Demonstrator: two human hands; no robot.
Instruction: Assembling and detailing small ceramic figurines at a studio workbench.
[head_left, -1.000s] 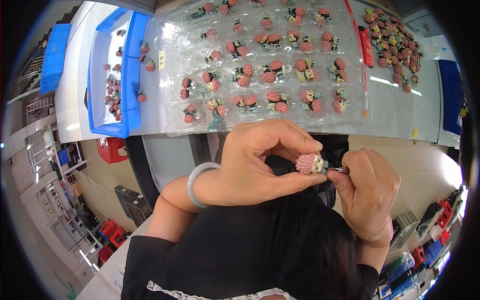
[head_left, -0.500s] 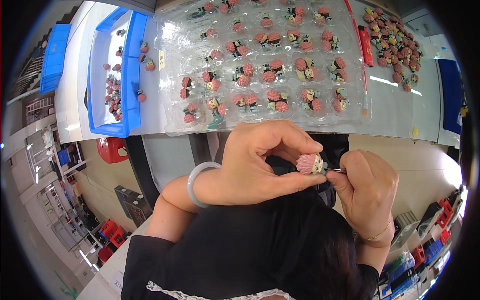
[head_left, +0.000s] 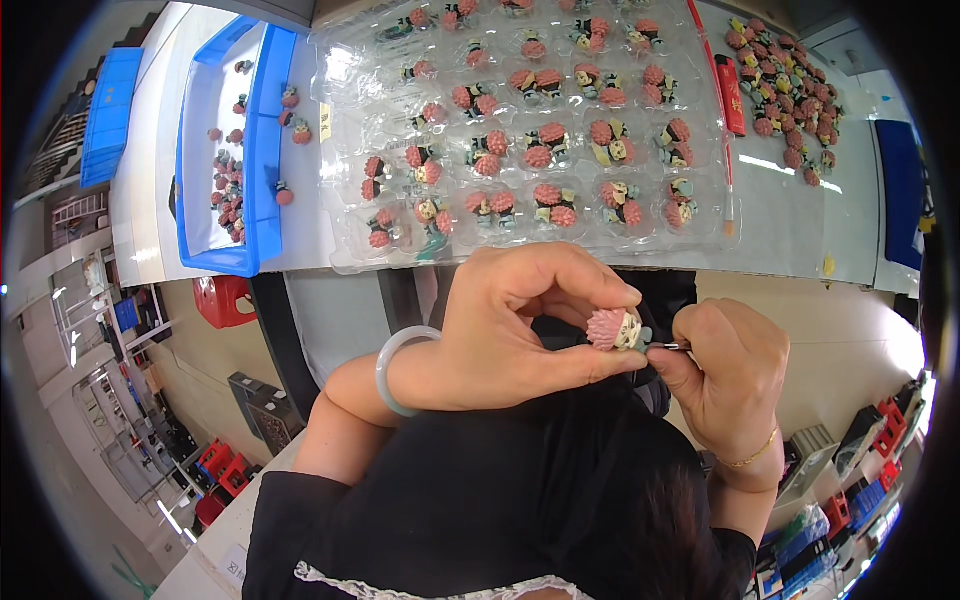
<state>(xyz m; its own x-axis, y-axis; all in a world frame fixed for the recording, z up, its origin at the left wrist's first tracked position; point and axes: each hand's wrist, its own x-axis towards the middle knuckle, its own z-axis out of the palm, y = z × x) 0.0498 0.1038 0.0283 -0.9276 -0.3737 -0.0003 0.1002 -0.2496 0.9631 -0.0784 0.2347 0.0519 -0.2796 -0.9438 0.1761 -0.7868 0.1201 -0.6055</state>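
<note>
Between the thumb and fingertips of my left hand [head_left: 545, 330] is a small figurine [head_left: 613, 330] with pink petal-like hair, a cream face and a grey-green body. It lies sideways, hair toward my palm. My right hand [head_left: 735, 365] pinches a thin tool [head_left: 668, 346] with a metal shaft, its tip against or very close to the figurine's body. The rest of the tool is hidden in my right fist. Both hands are in front of the table's near edge, above my lap.
A clear plastic tray [head_left: 330, 225] on the table holds many similar figurines. Left stands a blue bin [head_left: 262, 150] with more inside and some along its side. Far right lies a heap of figurines [head_left: 785, 90]. A red-handled brush [head_left: 730, 190] and a red packet [head_left: 729, 95] lie by the tray.
The figurine has shifted slightly left and turned a little, showing more of its face. My right hand and the tool have moved slightly left with it; the grips are unchanged.
</note>
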